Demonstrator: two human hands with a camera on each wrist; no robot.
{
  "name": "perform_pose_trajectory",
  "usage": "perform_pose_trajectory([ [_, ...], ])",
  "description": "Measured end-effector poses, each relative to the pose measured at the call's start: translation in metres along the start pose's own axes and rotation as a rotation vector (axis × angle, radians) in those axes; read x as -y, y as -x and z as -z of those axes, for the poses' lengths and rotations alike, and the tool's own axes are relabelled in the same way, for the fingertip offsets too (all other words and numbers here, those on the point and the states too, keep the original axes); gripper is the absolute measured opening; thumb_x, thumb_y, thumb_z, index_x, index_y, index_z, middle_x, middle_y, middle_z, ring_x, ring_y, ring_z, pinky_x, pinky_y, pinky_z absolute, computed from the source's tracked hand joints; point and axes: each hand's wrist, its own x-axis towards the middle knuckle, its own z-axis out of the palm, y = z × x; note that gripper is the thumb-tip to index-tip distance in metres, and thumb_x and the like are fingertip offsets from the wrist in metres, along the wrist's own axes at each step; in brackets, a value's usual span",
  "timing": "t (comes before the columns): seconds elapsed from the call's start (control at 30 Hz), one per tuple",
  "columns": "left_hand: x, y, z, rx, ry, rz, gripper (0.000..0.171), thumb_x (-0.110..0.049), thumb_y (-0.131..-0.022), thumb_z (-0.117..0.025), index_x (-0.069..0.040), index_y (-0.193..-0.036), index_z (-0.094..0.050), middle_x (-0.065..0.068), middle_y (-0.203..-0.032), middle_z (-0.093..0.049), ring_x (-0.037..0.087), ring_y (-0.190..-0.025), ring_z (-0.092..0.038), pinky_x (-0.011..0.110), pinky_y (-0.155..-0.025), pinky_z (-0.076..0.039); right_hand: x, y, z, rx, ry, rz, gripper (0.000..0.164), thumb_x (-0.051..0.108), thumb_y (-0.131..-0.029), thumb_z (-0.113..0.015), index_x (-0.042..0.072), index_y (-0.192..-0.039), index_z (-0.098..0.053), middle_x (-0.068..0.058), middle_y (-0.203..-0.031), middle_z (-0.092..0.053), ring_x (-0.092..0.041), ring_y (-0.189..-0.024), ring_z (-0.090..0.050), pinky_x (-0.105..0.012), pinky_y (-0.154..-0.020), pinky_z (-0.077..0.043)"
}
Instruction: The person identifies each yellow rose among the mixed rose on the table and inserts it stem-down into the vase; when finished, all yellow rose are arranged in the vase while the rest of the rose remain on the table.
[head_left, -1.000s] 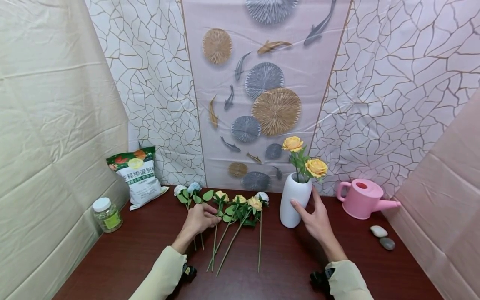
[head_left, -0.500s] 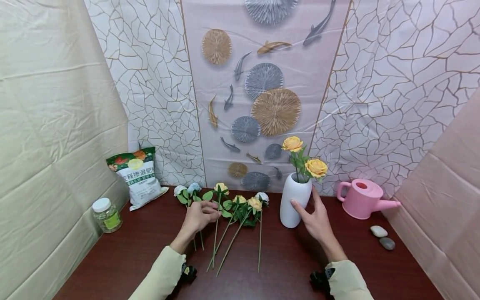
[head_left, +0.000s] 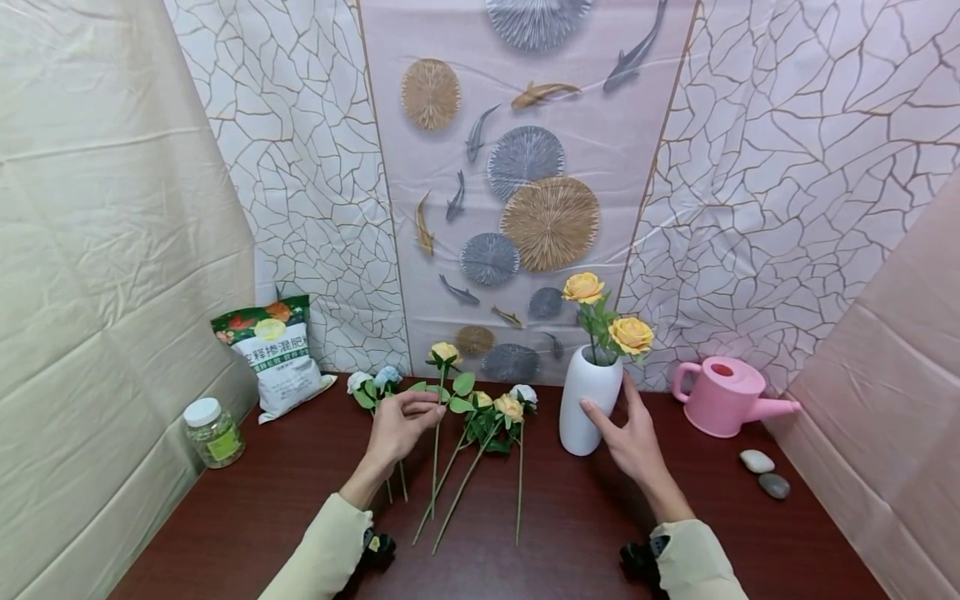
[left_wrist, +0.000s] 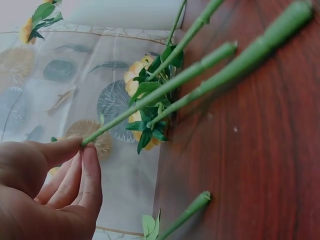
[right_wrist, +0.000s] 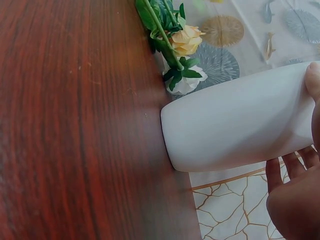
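Observation:
Between thumb and fingertips my left hand [head_left: 397, 429] pinches the green stem of a yellow rose [head_left: 446, 352]. In the left wrist view that stem [left_wrist: 155, 96] slants up from the fingertips, its cut end off the table. My right hand [head_left: 636, 437] holds the side of a white vase [head_left: 588, 404], thumb in front and fingers partly hidden behind. The vase stands upright on the table with two yellow roses [head_left: 631, 335] in it. Other yellow roses [head_left: 509, 407] and a white rose [head_left: 524, 394] lie right of my left hand.
A white rose [head_left: 358, 382] and a blue rose [head_left: 387, 376] lie left of the held one. Farther left are a fertilizer bag [head_left: 281, 358] and a lidded jar [head_left: 214, 432]. A pink watering can [head_left: 723, 398] and two stones [head_left: 773, 485] are at the right.
My left hand has lifted the pinched yellow rose off the table; its bloom has risen and its stem stands more upright. My right hand and the vase have stayed in place.

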Motion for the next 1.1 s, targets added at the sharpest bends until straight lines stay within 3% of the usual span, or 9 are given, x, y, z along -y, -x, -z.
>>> perform_pose_trajectory([
  [0.1, -0.003, 0.0, 0.001, 0.012, 0.051, -0.005, 0.029, -0.02, -0.087, -0.081, -0.016, -0.116, -0.075, 0.005, -0.102, -0.078, 0.02, -0.098, -0.075, 0.03, -0.084, -0.062, 0.0, 0.0, -0.001, -0.002, 0.003, 0.007, 0.084, 0.037, -0.091, -0.076, 0.034, -0.158, -0.025, -0.007, -0.15, -0.05, -0.021, -0.137, -0.049, -0.019, -0.106, -0.043],
  [0.3, -0.01, 0.0, 0.001, 0.065, 0.18, -0.012, 0.036, -0.008, -0.089, -0.077, -0.008, -0.124, -0.07, 0.019, -0.116, -0.073, 0.03, -0.107, -0.073, 0.03, -0.086, -0.061, 0.009, 0.001, -0.002, 0.007, -0.002, 0.002, 0.086, 0.033, -0.091, -0.076, 0.025, -0.16, -0.024, -0.011, -0.15, -0.049, -0.023, -0.137, -0.049, -0.044, -0.111, -0.043],
  [0.47, -0.025, -0.001, 0.0, 0.069, 0.365, -0.024, 0.04, -0.001, -0.089, -0.075, 0.0, -0.127, -0.065, 0.029, -0.125, -0.066, 0.04, -0.114, -0.068, 0.033, -0.091, -0.06, 0.031, 0.006, 0.001, 0.012, -0.005, -0.003, 0.084, 0.028, -0.091, -0.076, 0.014, -0.159, -0.028, -0.014, -0.146, -0.053, -0.024, -0.132, -0.052, -0.021, -0.105, -0.045],
  [0.57, -0.035, -0.002, 0.0, 0.061, 0.479, -0.026, 0.04, 0.0, -0.089, -0.074, 0.0, -0.127, -0.064, 0.03, -0.126, -0.065, 0.034, -0.109, -0.071, 0.038, -0.093, -0.059, 0.04, 0.008, 0.003, 0.011, -0.001, 0.001, 0.082, 0.026, -0.092, -0.075, 0.013, -0.158, -0.028, -0.014, -0.145, -0.054, -0.023, -0.131, -0.052, -0.009, -0.099, -0.042],
  [0.67, -0.046, -0.005, -0.002, 0.051, 0.577, -0.051, 0.04, 0.0, -0.089, -0.074, 0.001, -0.128, -0.063, 0.03, -0.126, -0.065, 0.029, -0.103, -0.074, 0.042, -0.094, -0.058, 0.043, 0.009, 0.003, 0.006, -0.003, 0.007, 0.082, 0.026, -0.092, -0.075, 0.013, -0.159, -0.029, -0.014, -0.146, -0.054, -0.021, -0.132, -0.052, -0.008, -0.099, -0.041],
  [0.9, -0.071, -0.018, -0.022, 0.009, 0.679, -0.118, 0.042, -0.002, -0.086, -0.078, 0.002, -0.125, -0.065, 0.023, -0.124, -0.069, 0.026, -0.105, -0.074, 0.039, -0.097, -0.058, -0.001, -0.001, -0.002, -0.011, -0.01, 0.015, 0.083, 0.033, -0.092, -0.075, 0.037, -0.157, -0.025, -0.006, -0.149, -0.051, -0.016, -0.135, -0.049, -0.006, -0.101, -0.038],
  [1.1, -0.1, -0.032, -0.046, -0.005, 0.752, -0.172, 0.039, -0.003, -0.082, -0.082, 0.001, -0.119, -0.069, 0.019, -0.116, -0.073, 0.027, -0.102, -0.074, 0.042, -0.096, -0.058, -0.002, -0.001, -0.002, -0.013, -0.013, 0.017, 0.082, 0.034, -0.092, -0.075, 0.04, -0.156, -0.025, -0.004, -0.148, -0.051, -0.012, -0.134, -0.049, -0.004, -0.1, -0.038],
])
